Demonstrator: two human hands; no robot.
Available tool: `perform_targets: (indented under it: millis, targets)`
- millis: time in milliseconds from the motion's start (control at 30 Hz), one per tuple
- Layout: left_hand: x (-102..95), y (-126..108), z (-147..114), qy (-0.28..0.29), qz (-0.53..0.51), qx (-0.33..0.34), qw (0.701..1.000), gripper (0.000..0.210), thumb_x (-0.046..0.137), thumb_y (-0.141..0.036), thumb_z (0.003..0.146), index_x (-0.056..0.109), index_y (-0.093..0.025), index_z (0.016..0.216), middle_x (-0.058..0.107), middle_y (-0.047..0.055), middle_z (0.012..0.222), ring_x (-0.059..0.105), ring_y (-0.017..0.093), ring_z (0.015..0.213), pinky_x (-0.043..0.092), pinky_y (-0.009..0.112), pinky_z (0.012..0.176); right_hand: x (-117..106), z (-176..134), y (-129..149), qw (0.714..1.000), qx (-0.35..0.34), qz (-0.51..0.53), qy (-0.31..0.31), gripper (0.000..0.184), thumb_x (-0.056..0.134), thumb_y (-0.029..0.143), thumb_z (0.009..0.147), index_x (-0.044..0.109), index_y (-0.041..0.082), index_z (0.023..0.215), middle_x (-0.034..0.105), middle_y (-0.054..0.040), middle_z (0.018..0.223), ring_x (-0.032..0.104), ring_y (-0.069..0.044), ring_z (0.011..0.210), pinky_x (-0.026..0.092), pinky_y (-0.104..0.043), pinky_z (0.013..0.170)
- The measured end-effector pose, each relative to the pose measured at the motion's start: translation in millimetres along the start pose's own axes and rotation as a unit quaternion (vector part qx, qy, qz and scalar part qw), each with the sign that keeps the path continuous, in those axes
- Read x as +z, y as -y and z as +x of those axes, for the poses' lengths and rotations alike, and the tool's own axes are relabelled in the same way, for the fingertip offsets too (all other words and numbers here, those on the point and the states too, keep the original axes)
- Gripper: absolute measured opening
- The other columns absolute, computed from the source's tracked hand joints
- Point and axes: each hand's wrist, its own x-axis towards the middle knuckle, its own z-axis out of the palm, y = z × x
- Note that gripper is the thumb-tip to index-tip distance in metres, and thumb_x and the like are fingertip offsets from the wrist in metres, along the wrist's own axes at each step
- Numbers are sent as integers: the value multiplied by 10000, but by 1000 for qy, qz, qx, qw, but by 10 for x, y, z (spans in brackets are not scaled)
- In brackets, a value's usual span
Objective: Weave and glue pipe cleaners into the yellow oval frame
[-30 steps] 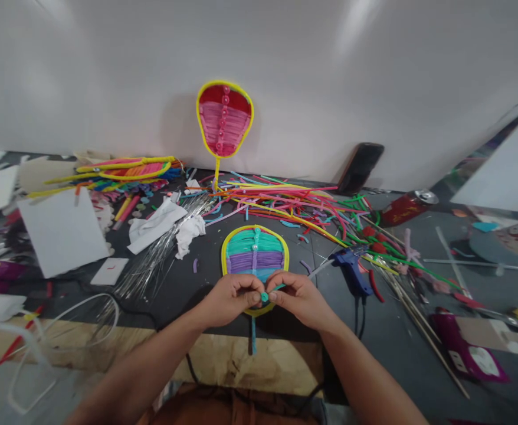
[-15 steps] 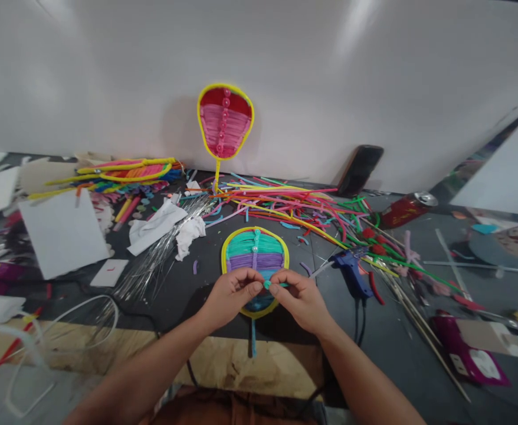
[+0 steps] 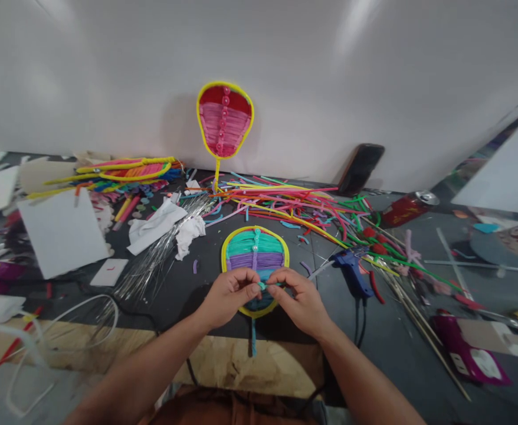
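Observation:
My left hand (image 3: 231, 298) and my right hand (image 3: 302, 302) meet over a fan-shaped craft piece, each in a thumb-and-finger pinch. Between the fingertips is a short teal pipe cleaner (image 3: 262, 285), wound into a small curl; a bit of it shows behind my right fingers. The craft piece (image 3: 240, 243) lies flat below, with a yellow rim and bands of teal, purple and blue. A purple strip with beads runs down its middle, and a blue stem (image 3: 253, 339) points towards me. My fingers hide part of its lower half.
A pink and red fan-shaped piece (image 3: 236, 127) leans against the white wall. Loose pipe cleaners (image 3: 281, 200) spread behind my hands. To the right are a blue glue gun (image 3: 354, 274), a red can (image 3: 405, 211) and a phone (image 3: 360, 168); crumpled paper (image 3: 157, 224) lies left.
The teal curl has shifted slightly left and turned between my fingertips. My right fingers have moved a little to the left; the craft piece stays in place.

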Motion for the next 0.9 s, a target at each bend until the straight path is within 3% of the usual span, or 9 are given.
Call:
perform_targets:
  millis: [200,367,500,600,700,900]
  targets:
    - [-77,-18,-5,99,121,-6,988,235,650,-373,723,589,-148,699,553,-16,590,436,88,532,328,196,512,-24,-8,3,997,-19,-10,78,98,541,155,849,608,202,795,630,-12,772,583,-137,735,446,-246,686]
    - [-109,-58,-22,64,331,76,938,92,565,-202,754,633,-180,697,573,-32,610,461,108,582,326,203,553,-9,-14,-15,994,-28,-41,101,112,532,140,852,603,205,796,624,-13,765,583,-139,732,447,-244,675]
    - [-128,-29,-24,53,396,127,908,126,542,-175,771,663,-210,773,652,-5,700,534,143,642,345,226,601,-5,-11,-23,994,-13,-47,98,70,564,180,846,617,202,806,647,-15,774,603,-142,734,457,-251,687]
    - [-120,8,-14,42,400,146,904,132,544,-174,778,669,-216,774,664,9,717,558,162,676,357,233,624,-3,-12,-25,994,-5,-55,95,61,577,180,832,625,203,801,655,-19,784,603,-149,746,455,-256,694]
    - [-93,31,1,19,359,130,924,113,556,-210,796,663,-210,761,657,0,706,559,152,670,376,223,626,6,-15,-31,996,30,-47,73,98,549,194,835,611,198,759,611,-4,706,554,-136,659,426,-238,611]
    - [-27,93,16,-3,164,54,985,170,652,-307,754,656,-171,855,684,17,816,603,158,775,445,234,716,60,-20,-23,981,142,134,18,209,558,369,842,570,178,758,520,29,610,465,-101,550,387,-210,519]
